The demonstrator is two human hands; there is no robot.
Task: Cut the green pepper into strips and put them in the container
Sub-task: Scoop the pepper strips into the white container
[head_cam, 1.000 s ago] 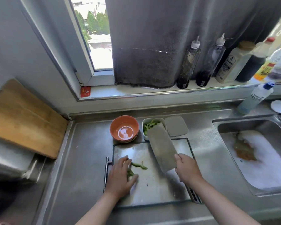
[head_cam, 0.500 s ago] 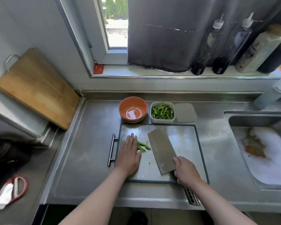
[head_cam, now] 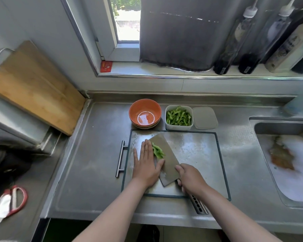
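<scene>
Left hand point(head_cam: 146, 165) flat, fingers together; pepper strips point(head_cam: 158, 151) just right of them, on cleaver point(head_cam: 168, 161). Right hand point(head_cam: 190, 179) fingers clamp its handle.

- left hand point(head_cam: 146, 165): bare; its back shows, with all five fingers in view.
- right hand point(head_cam: 189, 177): bare; only its back and knuckles show, the fingertips are hidden.
- left forearm point(head_cam: 115, 210): bare from the wrist to the near edge of the view.
- right forearm point(head_cam: 231, 215): bare in the same way.
- dark rounded shape point(head_cam: 148, 232): it shows between the forearms, below the near edge of the bench point(head_cam: 87, 172); it may be footwear, too dim to tell.
</scene>
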